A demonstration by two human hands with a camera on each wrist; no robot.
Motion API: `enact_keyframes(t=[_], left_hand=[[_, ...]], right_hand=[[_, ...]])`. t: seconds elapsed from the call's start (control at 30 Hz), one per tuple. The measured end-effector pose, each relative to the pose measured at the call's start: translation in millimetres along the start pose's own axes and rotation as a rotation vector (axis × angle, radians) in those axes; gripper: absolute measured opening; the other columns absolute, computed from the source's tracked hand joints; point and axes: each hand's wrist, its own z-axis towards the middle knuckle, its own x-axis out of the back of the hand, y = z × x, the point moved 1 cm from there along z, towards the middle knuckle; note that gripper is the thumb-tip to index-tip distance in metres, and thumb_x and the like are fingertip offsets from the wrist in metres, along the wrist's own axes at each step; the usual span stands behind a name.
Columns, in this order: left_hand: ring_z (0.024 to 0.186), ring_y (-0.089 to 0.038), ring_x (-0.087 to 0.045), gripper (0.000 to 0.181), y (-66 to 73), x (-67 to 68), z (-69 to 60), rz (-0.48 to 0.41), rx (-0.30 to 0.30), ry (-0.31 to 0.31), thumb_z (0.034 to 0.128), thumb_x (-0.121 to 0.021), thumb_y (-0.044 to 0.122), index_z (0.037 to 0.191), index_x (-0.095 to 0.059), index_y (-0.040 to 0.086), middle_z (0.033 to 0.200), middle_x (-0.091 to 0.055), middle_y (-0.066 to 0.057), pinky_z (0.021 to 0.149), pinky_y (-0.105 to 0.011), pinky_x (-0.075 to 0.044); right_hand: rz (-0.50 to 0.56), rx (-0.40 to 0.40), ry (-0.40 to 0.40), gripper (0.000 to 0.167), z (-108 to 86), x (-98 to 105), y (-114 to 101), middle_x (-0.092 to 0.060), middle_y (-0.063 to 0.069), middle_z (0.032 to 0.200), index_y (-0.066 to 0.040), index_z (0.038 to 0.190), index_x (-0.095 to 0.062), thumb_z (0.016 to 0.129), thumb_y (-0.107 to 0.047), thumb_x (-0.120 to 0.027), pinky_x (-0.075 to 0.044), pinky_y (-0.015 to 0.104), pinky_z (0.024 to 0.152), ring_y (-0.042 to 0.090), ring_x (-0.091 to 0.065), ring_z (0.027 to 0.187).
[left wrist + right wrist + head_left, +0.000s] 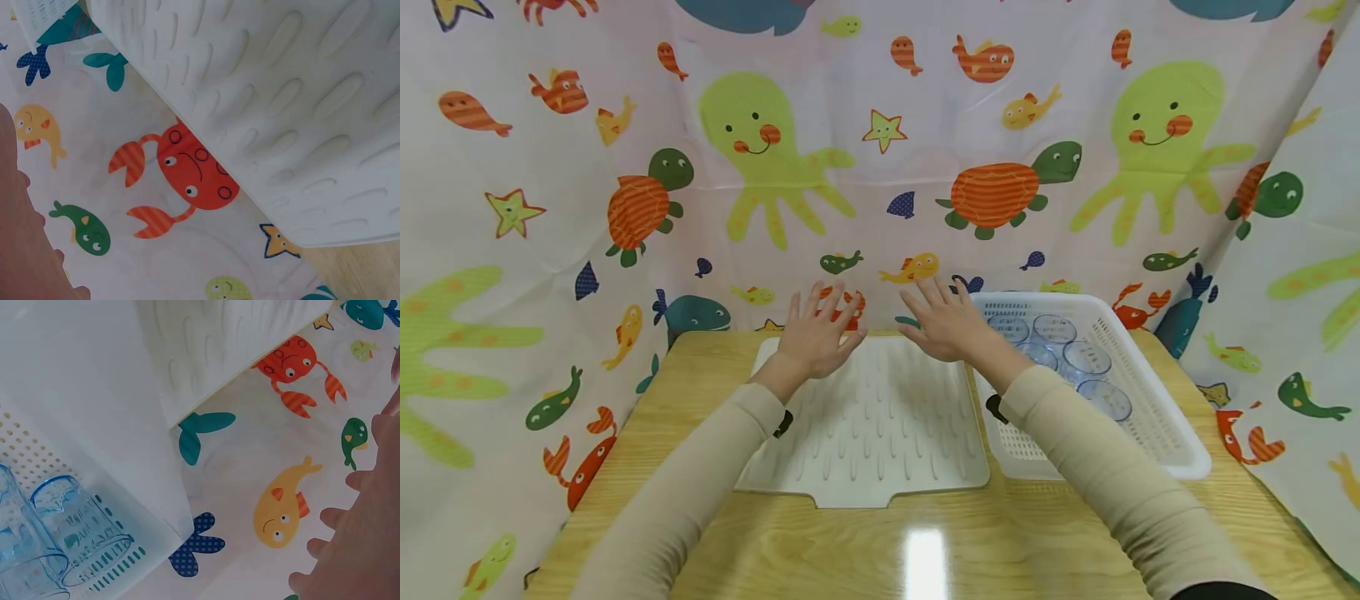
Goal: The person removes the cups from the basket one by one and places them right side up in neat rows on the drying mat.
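Both hands hover with fingers spread over the far part of a white ridged draining board on the table. My left hand is above the board's far left part and holds nothing. My right hand is above its far right corner, near the basket, and it too is bare. A white perforated plastic basket stands right of the board. Inside it are several clear blue-tinted cups; in the right wrist view one cup sits by the basket's slotted wall.
A wooden table carries the board and the basket. Behind and at both sides hangs a white cloth printed with sea animals, close to the table's edges. The right forearm passes over the basket's near left part.
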Motion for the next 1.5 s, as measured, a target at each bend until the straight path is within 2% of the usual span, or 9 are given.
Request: enact_keyframes(t=[0.2, 0.37, 0.57, 0.77, 0.93, 1.17, 1.33, 1.5], left_hand=[[0.158, -0.035, 0.011, 0.070, 4.0, 0.3, -6.7, 0.004, -0.019, -0.001, 0.1052, -0.019, 0.066, 0.166, -0.010, 0.032, 0.173, 0.005, -0.002, 0.123, -0.062, 0.004], [0.158, -0.035, 0.006, 0.072, 7.9, -1.0, -11.6, 0.026, -0.047, 0.000, 0.1045, -0.020, 0.067, 0.166, -0.009, 0.032, 0.173, 0.007, -0.002, 0.123, -0.063, 0.001], [0.158, -0.034, 0.007, 0.071, 12.7, 0.6, -19.1, -0.014, -0.064, 0.017, 0.1047, -0.025, 0.066, 0.166, -0.013, 0.032, 0.173, 0.004, -0.002, 0.123, -0.062, 0.003], [0.158, -0.035, 0.007, 0.071, 10.7, -0.8, -24.7, -0.034, -0.072, 0.032, 0.1050, -0.025, 0.065, 0.166, -0.012, 0.031, 0.173, 0.007, 0.000, 0.123, -0.061, 0.007], [0.158, -0.034, 0.010, 0.071, 6.2, -0.7, -30.6, -0.037, -0.081, 0.047, 0.1053, -0.027, 0.063, 0.166, -0.012, 0.031, 0.173, 0.008, 0.000, 0.123, -0.062, 0.004], [0.158, -0.038, 0.000, 0.070, 2.4, 2.7, -40.1, -0.055, -0.104, 0.078, 0.1062, -0.029, 0.061, 0.166, -0.016, 0.028, 0.173, -0.006, -0.006, 0.123, -0.063, -0.001], [0.158, -0.039, -0.003, 0.069, -1.1, 1.0, -45.0, -0.050, -0.092, 0.061, 0.1062, -0.027, 0.062, 0.166, -0.012, 0.030, 0.173, -0.007, -0.006, 0.123, -0.063, 0.000], [0.158, -0.039, -0.002, 0.069, -1.8, 1.7, -52.7, -0.044, -0.092, 0.051, 0.1066, -0.027, 0.061, 0.166, -0.017, 0.028, 0.173, -0.006, -0.005, 0.122, -0.063, 0.001]], right_hand=[[-0.011, 0.042, 0.010, 0.069, -12.6, 3.7, 2.8, -0.009, 0.015, 0.172, -0.019, 0.166, -0.017, 0.109, -0.055, -0.032, -0.003, 0.063, 0.123, 0.041, -0.003, 0.157], [0.001, 0.066, 0.010, 0.069, -27.8, 8.8, 4.3, -0.010, 0.015, 0.171, -0.019, 0.166, -0.020, 0.108, -0.055, -0.035, -0.002, 0.063, 0.123, 0.040, -0.001, 0.157], [0.001, 0.120, 0.009, 0.070, -44.7, 12.8, 10.4, -0.011, 0.016, 0.171, -0.017, 0.165, -0.021, 0.108, -0.054, -0.037, -0.001, 0.064, 0.122, 0.040, -0.003, 0.157], [-0.030, 0.146, 0.006, 0.068, -62.3, 18.3, 21.1, -0.013, 0.017, 0.171, -0.016, 0.164, -0.025, 0.108, -0.052, -0.041, -0.003, 0.065, 0.122, 0.041, -0.006, 0.157], [-0.024, 0.147, 0.005, 0.068, -73.5, 18.1, 31.3, -0.014, 0.020, 0.170, -0.015, 0.164, -0.025, 0.109, -0.051, -0.040, -0.004, 0.066, 0.122, 0.045, -0.008, 0.156], [0.004, 0.118, 0.013, 0.068, -84.3, 14.2, 43.5, -0.013, 0.020, 0.170, -0.014, 0.164, -0.024, 0.109, -0.050, -0.040, -0.003, 0.066, 0.121, 0.046, -0.006, 0.156], [0.017, 0.123, 0.042, 0.068, -92.1, 12.7, 44.7, -0.014, 0.020, 0.170, -0.014, 0.164, -0.024, 0.109, -0.050, -0.040, -0.003, 0.066, 0.122, 0.046, -0.007, 0.155], [0.021, 0.131, 0.072, 0.068, -99.0, 9.6, 46.6, -0.017, 0.020, 0.169, -0.014, 0.164, -0.026, 0.108, -0.052, -0.039, -0.006, 0.067, 0.121, 0.046, -0.010, 0.155]])
